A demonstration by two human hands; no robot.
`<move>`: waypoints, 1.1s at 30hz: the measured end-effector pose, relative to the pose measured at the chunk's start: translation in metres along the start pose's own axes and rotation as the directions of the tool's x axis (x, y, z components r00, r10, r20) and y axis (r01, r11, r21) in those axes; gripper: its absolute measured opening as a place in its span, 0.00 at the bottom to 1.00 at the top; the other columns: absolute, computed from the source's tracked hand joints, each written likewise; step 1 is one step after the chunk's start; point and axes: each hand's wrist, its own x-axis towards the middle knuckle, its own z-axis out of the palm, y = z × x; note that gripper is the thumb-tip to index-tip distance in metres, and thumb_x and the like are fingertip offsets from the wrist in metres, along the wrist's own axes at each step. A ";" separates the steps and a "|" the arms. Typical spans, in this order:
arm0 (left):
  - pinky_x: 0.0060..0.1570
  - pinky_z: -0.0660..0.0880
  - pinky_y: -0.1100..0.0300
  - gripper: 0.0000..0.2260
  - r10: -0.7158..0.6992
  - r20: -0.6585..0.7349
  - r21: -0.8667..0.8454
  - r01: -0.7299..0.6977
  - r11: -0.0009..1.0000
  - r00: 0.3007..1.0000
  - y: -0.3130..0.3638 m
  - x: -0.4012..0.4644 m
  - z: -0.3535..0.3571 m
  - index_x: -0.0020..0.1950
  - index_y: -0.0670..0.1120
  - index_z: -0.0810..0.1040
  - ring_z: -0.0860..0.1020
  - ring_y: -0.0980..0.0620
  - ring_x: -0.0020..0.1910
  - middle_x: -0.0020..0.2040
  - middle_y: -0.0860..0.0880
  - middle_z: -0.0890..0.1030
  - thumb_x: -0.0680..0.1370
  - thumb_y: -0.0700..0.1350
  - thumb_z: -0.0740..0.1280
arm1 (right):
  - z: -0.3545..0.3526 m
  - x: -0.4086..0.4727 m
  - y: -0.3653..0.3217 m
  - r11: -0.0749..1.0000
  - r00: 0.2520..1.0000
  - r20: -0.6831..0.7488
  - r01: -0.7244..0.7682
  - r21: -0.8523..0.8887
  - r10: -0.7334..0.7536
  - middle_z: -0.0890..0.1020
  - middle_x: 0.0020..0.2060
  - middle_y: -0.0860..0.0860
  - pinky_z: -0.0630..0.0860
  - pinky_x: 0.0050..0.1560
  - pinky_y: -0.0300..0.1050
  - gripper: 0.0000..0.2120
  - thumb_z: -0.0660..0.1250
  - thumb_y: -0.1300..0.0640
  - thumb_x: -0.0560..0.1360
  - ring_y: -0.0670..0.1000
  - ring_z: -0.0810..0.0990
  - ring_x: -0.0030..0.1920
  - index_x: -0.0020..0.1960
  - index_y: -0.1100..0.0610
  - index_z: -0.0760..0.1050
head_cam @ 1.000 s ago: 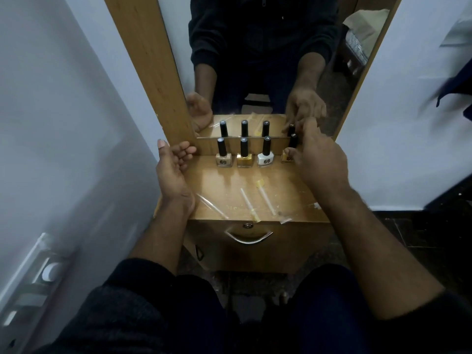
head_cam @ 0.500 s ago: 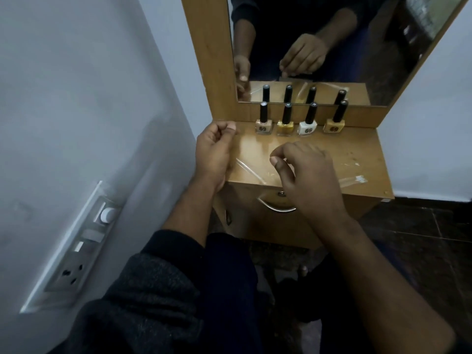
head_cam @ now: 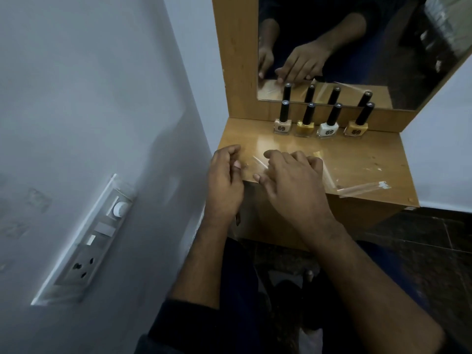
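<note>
- The work in hand looks like lifting a clear strip (head_cam: 260, 162) off the table (head_cam: 357, 154). The strip lies flat between the two sets of fingertips, just ahead of the right thumb and just right of the left forefinger.
- The left hand (head_cam: 224, 182) hovers at the front-left corner. Its fingers are loosely curled, thumb near forefinger, with nothing visible in them.
- The right hand (head_cam: 293, 182) lies with bent fingers, tips down on the top. Its knuckles hide what is beneath, so I cannot tell whether it grasps film or only presses.
- To do this well, I judge: work a nail under one end of the strip and peel low and slowly. Steady the other end with the left fingers so the film neither curls onto itself nor tears.
- The film nearly vanishes on the glossy wood, so the glare lines are the best guide to an edge.
- A second strip (head_cam: 362, 187) lies right of the right little finger, along the front edge, apart from the hand.
- Four bottles (head_cam: 305, 127) stand in a row well beyond the fingertips, against the base of the mirror (head_cam: 383, 60). A forward sweep could tip them, but nothing lies between fingers and strip.
- A switch panel (head_cam: 84, 241) sits on the wall, well left of the left fingers.
</note>
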 end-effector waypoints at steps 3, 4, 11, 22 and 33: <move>0.64 0.71 0.69 0.14 0.018 0.017 -0.014 -0.017 1.000 1.000 0.000 0.000 -0.005 0.69 0.43 0.76 0.76 0.56 0.66 0.66 0.49 0.77 0.84 0.36 0.62 | 0.006 0.005 -0.009 1.000 1.000 -0.007 0.005 0.001 -0.005 0.81 0.62 0.46 0.60 0.65 0.53 0.25 0.66 0.42 0.81 0.52 0.72 0.66 0.73 0.50 0.66; 0.63 0.71 0.70 0.14 0.027 0.024 -0.021 -0.027 0.999 0.999 -0.001 -0.001 -0.007 0.70 0.43 0.75 0.76 0.56 0.65 0.66 0.49 0.77 0.84 0.36 0.62 | 0.009 0.006 -0.010 1.000 1.000 -0.004 0.013 0.005 -0.013 0.81 0.62 0.46 0.59 0.65 0.53 0.25 0.67 0.42 0.80 0.52 0.71 0.67 0.73 0.49 0.66; 0.61 0.72 0.71 0.13 0.024 -0.056 -0.102 -0.030 0.994 0.998 -0.007 -0.010 -0.013 0.69 0.42 0.76 0.77 0.60 0.64 0.65 0.49 0.78 0.84 0.38 0.64 | 0.016 0.009 -0.008 0.991 1.000 -0.022 0.002 0.134 0.001 0.81 0.62 0.43 0.55 0.63 0.49 0.29 0.73 0.47 0.77 0.49 0.70 0.68 0.74 0.46 0.66; 0.56 0.66 0.79 0.07 0.124 0.001 0.014 -0.124 0.992 0.992 -0.004 -0.016 -0.019 0.58 0.44 0.85 0.73 0.56 0.64 0.63 0.47 0.78 0.82 0.41 0.70 | 0.016 0.009 0.000 0.980 0.998 -0.012 0.057 0.191 -0.056 0.82 0.59 0.39 0.51 0.62 0.45 0.27 0.72 0.51 0.78 0.46 0.67 0.71 0.74 0.44 0.67; 0.59 0.73 0.50 0.15 0.220 0.120 0.358 -0.249 0.900 0.968 -0.009 -0.016 -0.020 0.63 0.47 0.85 0.75 0.48 0.65 0.64 0.49 0.81 0.83 0.51 0.65 | -0.006 0.004 0.027 0.970 0.966 -0.251 0.006 0.245 0.058 0.77 0.65 0.45 0.51 0.60 0.41 0.21 0.68 0.51 0.81 0.47 0.70 0.67 0.72 0.48 0.71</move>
